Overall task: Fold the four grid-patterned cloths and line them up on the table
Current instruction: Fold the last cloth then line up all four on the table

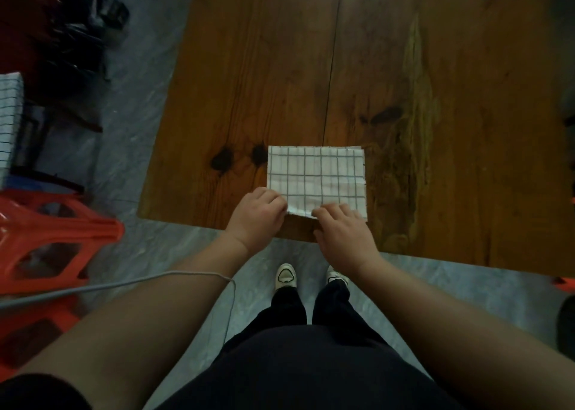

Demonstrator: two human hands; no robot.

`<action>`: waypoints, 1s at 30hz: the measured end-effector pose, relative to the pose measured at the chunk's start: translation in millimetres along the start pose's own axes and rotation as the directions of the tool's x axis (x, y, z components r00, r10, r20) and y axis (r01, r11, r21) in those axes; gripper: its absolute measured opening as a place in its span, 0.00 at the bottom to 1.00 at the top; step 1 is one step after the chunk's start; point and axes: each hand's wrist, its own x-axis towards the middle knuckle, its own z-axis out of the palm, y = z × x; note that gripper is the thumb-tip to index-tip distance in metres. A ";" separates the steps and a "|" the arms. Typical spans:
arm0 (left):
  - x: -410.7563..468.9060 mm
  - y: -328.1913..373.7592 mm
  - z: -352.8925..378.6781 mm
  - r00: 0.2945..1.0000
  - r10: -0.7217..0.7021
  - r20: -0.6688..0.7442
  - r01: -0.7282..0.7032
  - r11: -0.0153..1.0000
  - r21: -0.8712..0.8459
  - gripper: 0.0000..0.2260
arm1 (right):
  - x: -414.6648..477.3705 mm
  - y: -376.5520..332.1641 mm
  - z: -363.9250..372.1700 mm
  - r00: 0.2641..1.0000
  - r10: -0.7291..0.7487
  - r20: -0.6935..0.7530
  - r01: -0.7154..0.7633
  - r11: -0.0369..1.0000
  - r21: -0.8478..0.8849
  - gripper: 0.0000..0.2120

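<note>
A white cloth with a dark grid (315,176) lies folded into a rectangle near the front edge of the wooden table (404,67). My left hand (259,215) pinches the cloth's near left corner, and my right hand (342,232) grips its near edge toward the right. Both hands rest at the table's front edge. More grid-patterned cloth (9,117) sits off the table at the far left of the view.
A red plastic stool (46,241) stands on the grey floor to the left. A grey cable (124,285) runs across my left forearm. Dark clutter (77,29) lies on the floor at the upper left. My shoes (286,275) show below the table edge.
</note>
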 end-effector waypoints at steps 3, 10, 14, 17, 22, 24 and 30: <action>-2.9 22.9 1.4 0.997 0.037 -0.067 -0.039 0.999 -0.021 0.08 | -0.6 -11.3 5.5 0.999 -0.013 -0.052 0.013 1.000 0.002 0.18; -20.0 54.5 21.5 0.992 0.117 -0.057 -0.117 0.993 -0.009 0.15 | -12.9 15.4 7.4 0.980 0.054 -0.189 -0.032 0.993 0.113 0.11; -15.1 54.3 19.2 0.992 0.035 0.123 -0.040 0.999 0.033 0.27 | -32.6 34.4 10.5 0.985 0.050 -0.168 -0.017 0.981 0.192 0.10; -10.3 51.9 12.6 0.975 0.007 0.223 -0.018 0.999 0.049 0.29 | -46.6 47.8 17.2 0.991 0.087 -0.099 -0.056 0.959 0.277 0.08; -12.2 39.4 15.6 0.943 0.075 0.325 -0.088 0.996 0.026 0.28 | -61.0 67.1 17.6 0.993 0.104 -0.061 -0.078 0.938 0.338 0.09; -13.2 38.3 15.5 0.951 0.121 0.283 -0.124 0.992 -0.008 0.22 | -62.5 71.6 14.2 0.992 0.101 -0.071 -0.075 0.949 0.306 0.11; -7.1 52.3 4.7 0.993 0.104 0.061 -0.094 0.985 -0.144 0.13 | -60.5 77.4 6.0 0.949 0.316 -0.001 -0.291 0.874 0.388 0.12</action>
